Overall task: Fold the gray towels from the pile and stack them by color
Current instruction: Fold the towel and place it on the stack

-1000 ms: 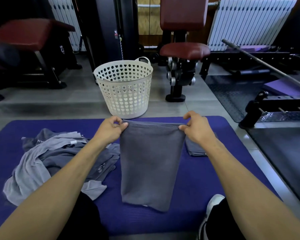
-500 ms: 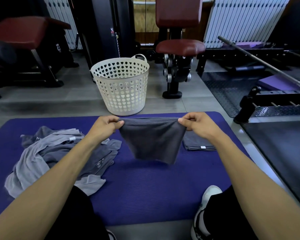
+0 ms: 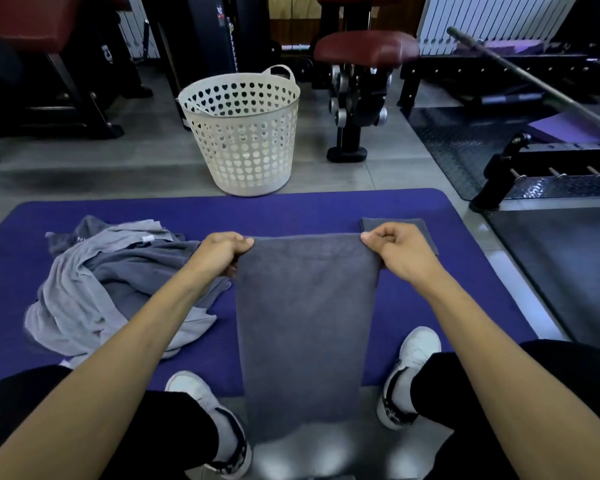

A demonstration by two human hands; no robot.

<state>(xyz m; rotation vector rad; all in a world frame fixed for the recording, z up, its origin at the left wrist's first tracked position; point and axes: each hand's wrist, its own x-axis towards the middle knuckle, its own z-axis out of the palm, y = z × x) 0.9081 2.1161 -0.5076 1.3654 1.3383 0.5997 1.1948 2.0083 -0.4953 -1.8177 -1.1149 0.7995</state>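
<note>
Over the purple foam mat (image 3: 326, 209), the dark gray terry towel (image 3: 305, 323) is hanging lengthwise, long axis running from the hands toward the person. Left hand (image 3: 222, 252) is pinching its top left corner, right hand (image 3: 392, 251) the top right; both equally near. Folded dark gray towel (image 3: 395, 224) is lying just beyond the right hand, so that hand is nearer. Held towel is looking flat, evenly doubled, w/ lower end blurred.

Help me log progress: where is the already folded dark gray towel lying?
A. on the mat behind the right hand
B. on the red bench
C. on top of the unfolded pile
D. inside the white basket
A: the folded towel lies flat on the purple mat, partly hidden behind the right hand.
</note>
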